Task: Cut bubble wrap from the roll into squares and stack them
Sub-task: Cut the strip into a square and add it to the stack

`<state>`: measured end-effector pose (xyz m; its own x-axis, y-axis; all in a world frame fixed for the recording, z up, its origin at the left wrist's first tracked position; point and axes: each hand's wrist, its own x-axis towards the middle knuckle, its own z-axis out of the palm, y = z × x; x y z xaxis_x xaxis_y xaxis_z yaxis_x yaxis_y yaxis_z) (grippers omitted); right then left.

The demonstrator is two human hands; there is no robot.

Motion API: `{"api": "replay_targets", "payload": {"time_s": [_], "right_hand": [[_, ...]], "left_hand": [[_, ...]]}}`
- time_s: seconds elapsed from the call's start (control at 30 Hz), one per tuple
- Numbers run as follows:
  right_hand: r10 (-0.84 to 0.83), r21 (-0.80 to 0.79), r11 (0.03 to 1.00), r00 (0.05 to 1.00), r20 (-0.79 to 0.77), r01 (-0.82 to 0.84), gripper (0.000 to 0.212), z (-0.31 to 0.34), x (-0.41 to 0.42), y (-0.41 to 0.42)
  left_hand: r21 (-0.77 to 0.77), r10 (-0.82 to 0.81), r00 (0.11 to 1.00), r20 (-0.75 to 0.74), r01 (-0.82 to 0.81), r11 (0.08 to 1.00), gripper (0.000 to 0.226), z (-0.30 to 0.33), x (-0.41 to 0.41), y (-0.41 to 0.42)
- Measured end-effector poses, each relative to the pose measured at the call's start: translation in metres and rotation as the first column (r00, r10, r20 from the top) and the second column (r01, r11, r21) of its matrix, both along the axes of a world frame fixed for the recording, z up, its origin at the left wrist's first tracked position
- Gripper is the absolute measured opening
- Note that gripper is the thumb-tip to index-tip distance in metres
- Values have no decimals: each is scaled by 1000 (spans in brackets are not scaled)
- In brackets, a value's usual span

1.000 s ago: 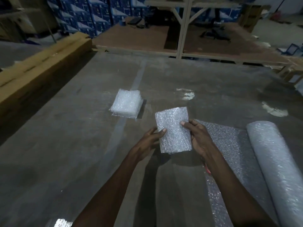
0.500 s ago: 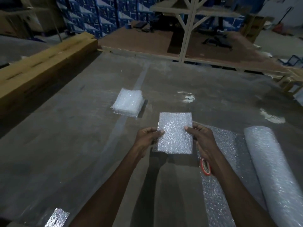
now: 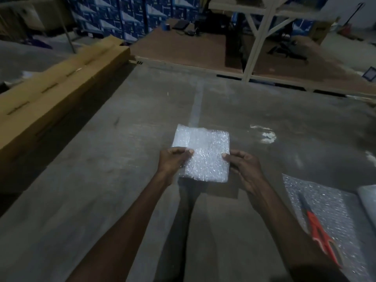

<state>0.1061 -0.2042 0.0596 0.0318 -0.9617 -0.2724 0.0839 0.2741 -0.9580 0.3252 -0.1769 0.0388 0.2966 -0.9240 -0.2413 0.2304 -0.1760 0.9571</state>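
Note:
A cut bubble wrap square [image 3: 209, 159] hangs between both hands just above the stack of squares [image 3: 181, 137], which peeks out at its upper left. My left hand [image 3: 173, 161] pinches the square's left edge. Its right edge is pinched by my right hand [image 3: 244, 169]. The unrolled bubble wrap sheet [image 3: 325, 210] lies on the floor at the right, and the roll [image 3: 368, 198] shows only at the right edge. Red-handled scissors [image 3: 317, 224] lie on that sheet.
A long cardboard box [image 3: 50, 88] runs along the left side of the concrete floor. Behind is a raised wooden platform [image 3: 183, 49] with a white rack post [image 3: 254, 47] and stacked blue cartons [image 3: 126, 15]. White smears [image 3: 264, 135] mark the floor.
Both hands have carried the cut square forward and left, from beside the roll to over the stack. The scissors now lie in plain sight on the sheet.

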Motion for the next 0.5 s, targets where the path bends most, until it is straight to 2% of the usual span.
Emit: {"api": "replay_targets", "payload": {"time_s": [0.13,0.3,0.4,0.5], "right_hand": [[-67,-1,998,998,-15,67,14,0,43,-37],[-149,27,988,988,-27,150,18,-6,77,-73],[-189,5,982,974,-127,191,21,-14,87,-88],[-218,-16,975,932,-290,224,22,-28,91,-96]], "left_hand": [[23,15,998,66,-17,1000,8,3,40,-44],[55,21,992,126,-28,998,17,-6,62,-85],[72,30,983,183,-44,996,21,-17,70,-100],[87,-20,919,395,-15,996,26,-29,74,-106]]}}
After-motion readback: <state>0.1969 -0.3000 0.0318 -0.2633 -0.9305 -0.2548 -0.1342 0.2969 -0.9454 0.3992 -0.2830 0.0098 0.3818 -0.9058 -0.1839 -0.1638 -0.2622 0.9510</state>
